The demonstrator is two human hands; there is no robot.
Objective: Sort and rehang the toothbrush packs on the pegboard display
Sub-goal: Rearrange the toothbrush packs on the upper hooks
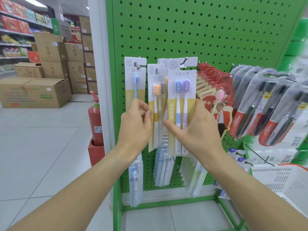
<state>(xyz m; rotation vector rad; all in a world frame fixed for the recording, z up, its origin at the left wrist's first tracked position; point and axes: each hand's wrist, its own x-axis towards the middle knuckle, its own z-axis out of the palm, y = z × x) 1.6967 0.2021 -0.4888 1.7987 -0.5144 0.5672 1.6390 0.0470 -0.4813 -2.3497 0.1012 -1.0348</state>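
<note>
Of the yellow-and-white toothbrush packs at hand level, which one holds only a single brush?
The leftmost pack, hanging on its own hook above the left hand: one blue brush. The orange-and-grey pack and the blue-and-purple pack, gripped by the right hand, each hold two.

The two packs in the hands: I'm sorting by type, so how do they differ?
The left hand pinches the orange-and-grey pack; the right hand grips the blue-and-purple pack. The orange-and-grey pack sits lower and partly behind the other. Both hold two brushes on white-and-yellow cards.
</note>
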